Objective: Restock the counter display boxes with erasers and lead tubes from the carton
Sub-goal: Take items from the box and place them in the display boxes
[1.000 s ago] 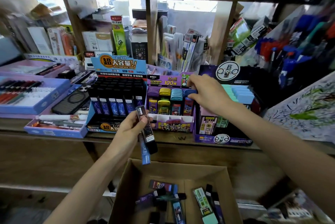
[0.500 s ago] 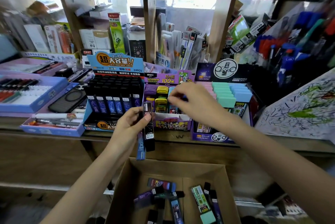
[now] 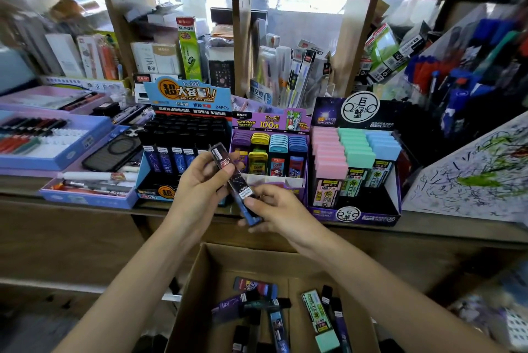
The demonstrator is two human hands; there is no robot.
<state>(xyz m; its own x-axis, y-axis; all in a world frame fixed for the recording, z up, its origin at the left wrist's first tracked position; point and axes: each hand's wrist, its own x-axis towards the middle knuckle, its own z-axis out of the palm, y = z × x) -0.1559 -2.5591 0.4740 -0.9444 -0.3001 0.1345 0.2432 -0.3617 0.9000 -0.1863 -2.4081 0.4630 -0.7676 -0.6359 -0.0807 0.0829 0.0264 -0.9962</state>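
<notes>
My left hand [image 3: 197,187] grips dark lead tubes [image 3: 228,174] above the counter edge. My right hand [image 3: 274,211] pinches the lower end of a blue-black tube [image 3: 248,208] in that bundle. Behind them stand three display boxes: a black and blue lead-tube box [image 3: 183,146], a purple box [image 3: 270,152] with coloured cases, and a dark box [image 3: 354,169] with pink, green and blue capped items. An open cardboard carton [image 3: 200,281] below holds several loose tubes [image 3: 257,304] and a green-capped one [image 3: 320,321].
A wooden counter [image 3: 428,234] carries the boxes. To the left lie purple pen trays [image 3: 43,144] and a black phone [image 3: 114,151]. A scribbled test sheet [image 3: 480,172] leans at the right. Shelves packed with stationery [image 3: 271,66] rise behind.
My right hand left the purple display box and came down to the tubes held in my left hand, taking hold of one tube's lower end. My left hand tilted the tubes.
</notes>
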